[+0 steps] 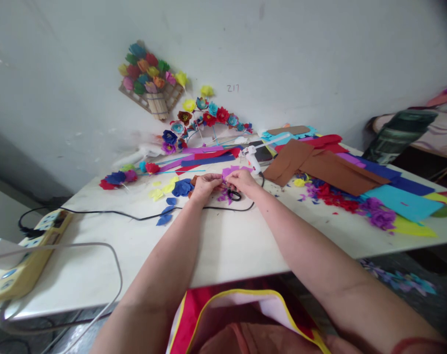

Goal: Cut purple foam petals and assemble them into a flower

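Observation:
My left hand and my right hand meet over the middle of the table, fingertips pinched together. Between them a small purple paper piece seems to be held; its shape is mostly hidden. Purple paper also shows just behind the fingers. Black scissor handles sit right under my right hand; whether they touch it I cannot tell. Blue paper petals lie left of my left hand, with yellow petals beyond. A white glue gun stands behind my right hand.
A black cord runs across the table to a power strip at left. Brown paper sheets and red paper scraps cover the right side. Paper flowers stand at the back, and a dark bottle is at far right.

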`<act>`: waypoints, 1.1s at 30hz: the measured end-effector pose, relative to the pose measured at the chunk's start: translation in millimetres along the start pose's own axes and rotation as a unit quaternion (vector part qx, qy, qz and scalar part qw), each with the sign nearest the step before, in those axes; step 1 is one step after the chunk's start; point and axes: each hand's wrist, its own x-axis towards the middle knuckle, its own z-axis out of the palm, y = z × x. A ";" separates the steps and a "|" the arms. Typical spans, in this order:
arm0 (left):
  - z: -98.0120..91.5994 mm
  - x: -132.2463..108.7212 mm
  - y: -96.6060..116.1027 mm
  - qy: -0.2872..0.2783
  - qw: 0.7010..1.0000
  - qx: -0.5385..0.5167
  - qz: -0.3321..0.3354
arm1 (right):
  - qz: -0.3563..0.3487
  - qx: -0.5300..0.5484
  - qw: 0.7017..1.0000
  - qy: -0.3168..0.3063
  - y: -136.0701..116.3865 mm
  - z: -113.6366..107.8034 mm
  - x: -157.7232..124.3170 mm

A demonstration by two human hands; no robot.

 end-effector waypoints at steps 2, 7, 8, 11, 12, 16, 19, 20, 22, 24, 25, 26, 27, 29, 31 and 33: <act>0.0 -0.2 0.6 0.007 1.000 -0.003 -0.004 | -0.001 0.003 1.000 -0.002 1.1 -0.4 0.6; -2.2 1.2 0.2 0.019 1.000 -0.003 0.010 | -0.003 0.025 1.000 -0.010 3.5 -1.4 1.2; -2.8 1.5 0.1 0.016 1.000 -0.006 0.014 | -0.004 0.033 0.999 -0.013 3.7 -1.6 1.2; -4.0 1.8 0.2 0.009 1.000 -0.022 0.018 | -0.005 0.055 0.998 -0.022 4.3 -2.3 1.4; -4.1 1.7 0.4 0.010 0.999 -0.028 0.019 | -0.005 0.062 0.998 -0.024 4.4 -2.5 1.5; -4.0 0.9 1.1 0.018 0.999 -0.043 0.026 | 0.011 0.091 0.995 -0.034 3.5 -3.2 1.4; -4.1 1.0 1.2 0.023 0.998 -0.042 0.033 | 0.016 0.075 0.996 -0.043 1.1 -3.0 -0.5; -4.2 1.3 1.2 0.025 0.998 -0.042 0.034 | 0.014 0.057 0.997 -0.045 0.1 -2.7 -1.6; -4.4 1.9 0.9 0.029 0.998 -0.043 0.037 | 0.008 0.017 0.999 -0.050 -1.8 -1.9 -3.8; -4.3 2.6 0.5 0.028 0.998 -0.045 0.038 | 0.003 -0.014 0.998 -0.053 -3.1 -0.8 -5.6; -4.1 2.9 0.3 0.026 0.998 -0.045 0.038 | 0.001 -0.026 0.998 -0.052 -3.5 -0.3 -6.2; -4.0 3.1 0.0 0.024 0.998 -0.046 0.038 | -0.001 -0.036 0.998 -0.050 -3.8 0.2 -6.5; -3.9 3.2 -0.2 0.023 0.998 -0.046 0.037 | -0.002 -0.045 0.998 -0.049 -4.1 0.6 -6.7; -3.7 3.3 -0.4 0.024 0.998 -0.049 0.037 | -0.003 -0.055 0.997 -0.046 -4.6 1.1 -7.0; -3.8 3.2 -0.2 0.030 0.997 -0.054 0.037 | -0.005 -0.052 0.997 -0.048 -5.6 0.9 -7.5; -4.4 3.3 0.3 0.037 0.997 -0.058 0.037 | -0.005 -0.044 0.998 -0.052 -6.5 0.4 -8.2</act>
